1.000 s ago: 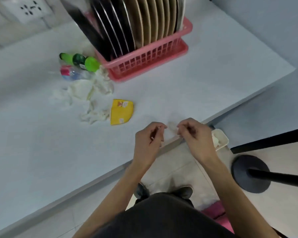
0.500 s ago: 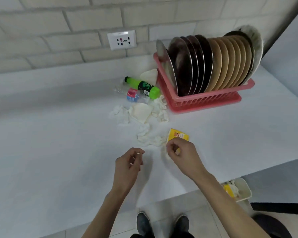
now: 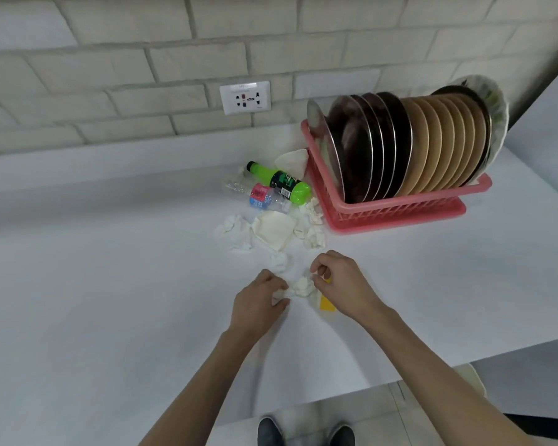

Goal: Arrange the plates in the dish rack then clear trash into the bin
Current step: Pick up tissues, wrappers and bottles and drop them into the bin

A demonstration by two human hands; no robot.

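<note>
Tissue point(image 3: 298, 287) in front of dish rack point(image 3: 393, 214), pinched by left hand point(image 3: 258, 304) and right hand point(image 3: 342, 281); better to bunch it tight, taking yellow wrapper point(image 3: 327, 303) too.

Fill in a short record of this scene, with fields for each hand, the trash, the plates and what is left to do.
left hand: grips a crumpled tissue on the table
right hand: pinches the same tissue
wrapper: yellow, flat, partly under the right hand
bottles: green bottle and clear bottle lie beside the rack
tissues: loose pile near the bottles
plates: on edge in the rack
left to do: clear the trash
</note>
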